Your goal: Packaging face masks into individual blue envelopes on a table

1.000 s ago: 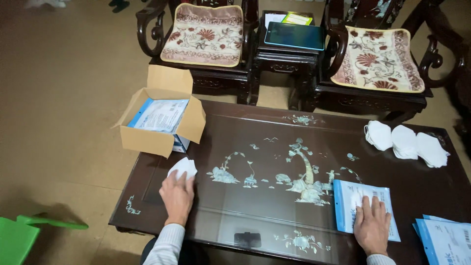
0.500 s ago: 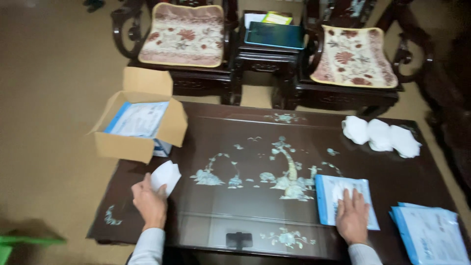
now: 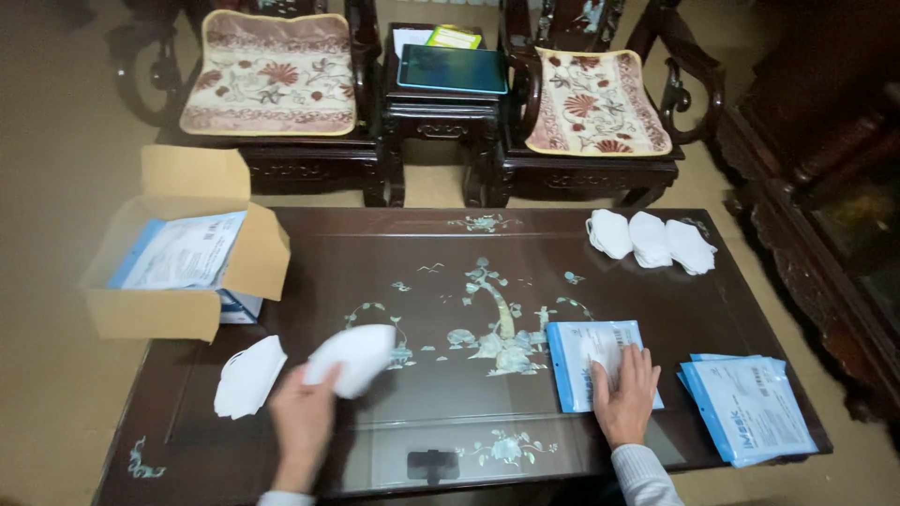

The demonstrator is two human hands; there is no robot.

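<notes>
Across the lower half of the view stretches a dark, glossy low table (image 3: pixel 450 239) with pale inlay of a tree, birds and flowers under its glass top, standing on a tan floor. Behind it stand two dark carved armchairs with floral cushions, one at the left (image 3: pixel 272 73) and one at the right (image 3: pixel 595 114), and between them a small side table carrying a teal tablet-like slab (image 3: pixel 453 68) and a yellow-green booklet. At the table's near edge the left hand (image 3: pixel 302 424) is closed around the lower edge of a white face mask (image 3: pixel 356 356), lifted just off the glass and blurred. Just to its left, lying flat on the table, is another white mask (image 3: pixel 247 376), apart from the fingers. The right hand (image 3: pixel 626 394) lies flat and spread, palm down, on a blue-and-white flat packet (image 3: pixel 583 358), pressing on it rather than gripping. Right of that hand, near the table's right corner, sits a small stack of the same blue-and-white packets (image 3: pixel 750 407). Three more white masks (image 3: pixel 651 240) overlap in a row at the far right of the table. At the left end, overhanging the edge, an open brown cardboard box (image 3: pixel 178 281) holds more blue-and-white packets, its flaps up.
</notes>
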